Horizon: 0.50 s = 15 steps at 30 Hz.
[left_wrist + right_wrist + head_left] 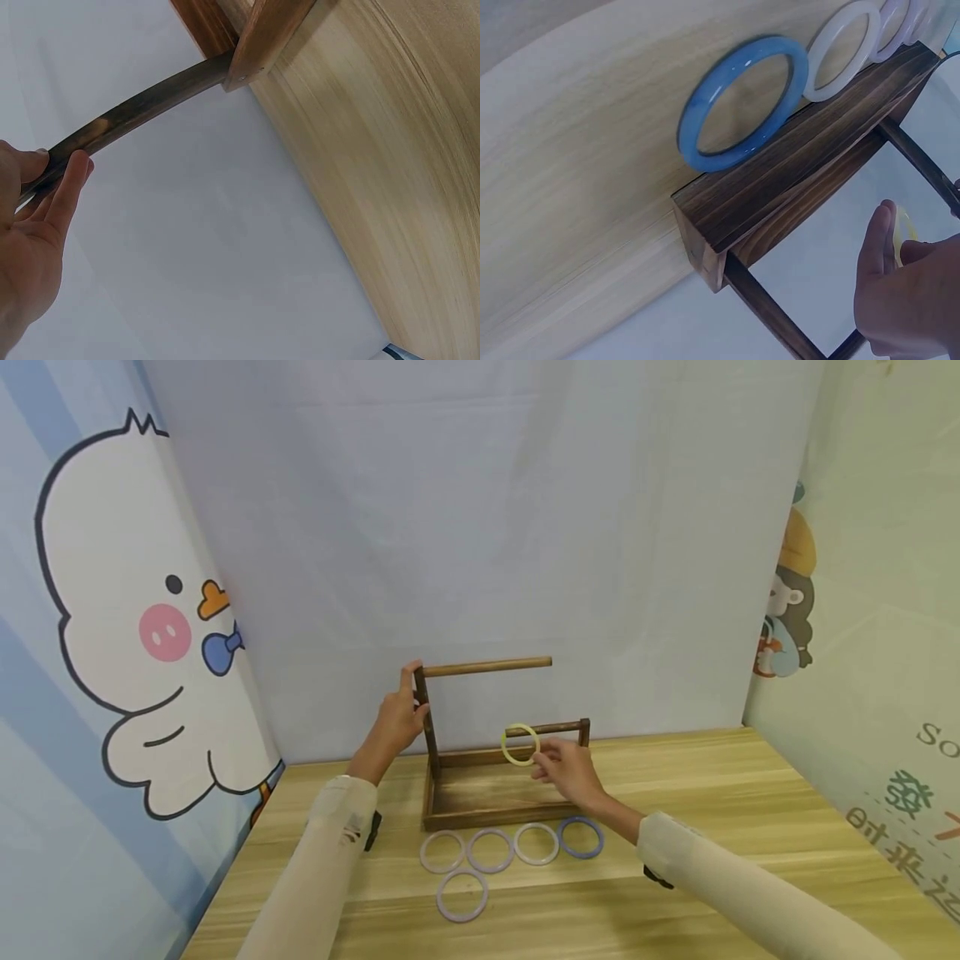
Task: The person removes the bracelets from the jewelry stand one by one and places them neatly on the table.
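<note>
A dark wooden bangle stand [504, 817] has a tray base, a tall left post with a long upper rod [487, 667], and a short right post with a lower rod [551, 727]. Near the top of the tall post [142, 107], my left hand [399, 718] grips it between thumb and fingers. My right hand [573, 771] pinches a pale yellow bangle [537, 755] by its right side, at the lower rod's free left end. Whether the rod passes through the bangle, I cannot tell. In the right wrist view, the hand mostly hides the yellow bangle [906, 234].
In front of the stand lie a blue bangle [581, 857], a white bangle [536, 863], a lilac bangle [491, 870] and a pale pinkish bangle [442, 871]. Another pale purple bangle [462, 919] lies nearer me. A pale curtain [480, 527] hangs behind the wood-grain table [675, 793].
</note>
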### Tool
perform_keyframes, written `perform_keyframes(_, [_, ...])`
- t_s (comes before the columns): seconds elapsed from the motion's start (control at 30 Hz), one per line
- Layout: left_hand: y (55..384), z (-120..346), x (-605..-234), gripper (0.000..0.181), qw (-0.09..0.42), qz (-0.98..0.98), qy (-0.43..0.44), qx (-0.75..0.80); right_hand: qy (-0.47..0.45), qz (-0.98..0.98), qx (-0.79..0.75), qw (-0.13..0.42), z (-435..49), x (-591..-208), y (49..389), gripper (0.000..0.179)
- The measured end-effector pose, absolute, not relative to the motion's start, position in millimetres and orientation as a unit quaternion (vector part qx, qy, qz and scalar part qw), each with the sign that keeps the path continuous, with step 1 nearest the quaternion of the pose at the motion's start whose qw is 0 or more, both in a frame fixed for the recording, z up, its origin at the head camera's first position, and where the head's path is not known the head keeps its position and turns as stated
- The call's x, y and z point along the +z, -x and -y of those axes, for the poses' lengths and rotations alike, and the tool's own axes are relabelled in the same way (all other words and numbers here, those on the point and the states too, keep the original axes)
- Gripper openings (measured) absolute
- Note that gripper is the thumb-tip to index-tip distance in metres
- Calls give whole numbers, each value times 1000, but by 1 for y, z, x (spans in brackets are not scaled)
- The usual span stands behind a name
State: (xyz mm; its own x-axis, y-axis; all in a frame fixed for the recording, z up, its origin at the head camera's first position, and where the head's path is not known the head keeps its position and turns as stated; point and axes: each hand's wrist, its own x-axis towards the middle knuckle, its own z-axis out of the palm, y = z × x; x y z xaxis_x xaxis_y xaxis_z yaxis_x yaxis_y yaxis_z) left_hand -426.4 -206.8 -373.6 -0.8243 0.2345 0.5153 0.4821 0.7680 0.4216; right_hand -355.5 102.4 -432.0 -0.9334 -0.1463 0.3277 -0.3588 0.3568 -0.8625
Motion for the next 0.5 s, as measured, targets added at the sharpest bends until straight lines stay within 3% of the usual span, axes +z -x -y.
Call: perform_keyframes(0.5, [424,205,-372,76,213,916,189,-282,-181,832,517,90,-93,-425,353,25])
